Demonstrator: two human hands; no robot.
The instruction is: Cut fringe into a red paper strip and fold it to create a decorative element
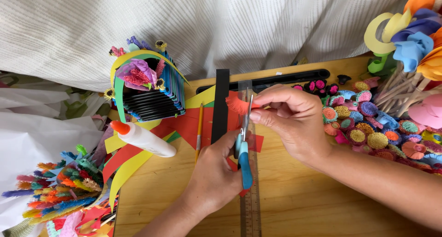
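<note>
My left hand (212, 177) comes in from the lower left and grips blue-handled scissors (244, 165). Their blades point up towards a small red fringed paper piece (236, 105). My right hand (294, 122) reaches in from the right and pinches that red piece between thumb and fingers, right at the blade tips. Both hands are above a clear ruler (250, 209) lying lengthwise on the wooden board (299, 204). Red paper sheets (191, 126) lie under the hands.
A white glue bottle with an orange cap (143, 139), a pencil (199, 131) and a black strip (221, 103) lie left of the hands. A paper basket (152, 99) stands behind. Several rolled paper flowers (368, 122) are heaped at right, fringed strips (60, 186) at lower left.
</note>
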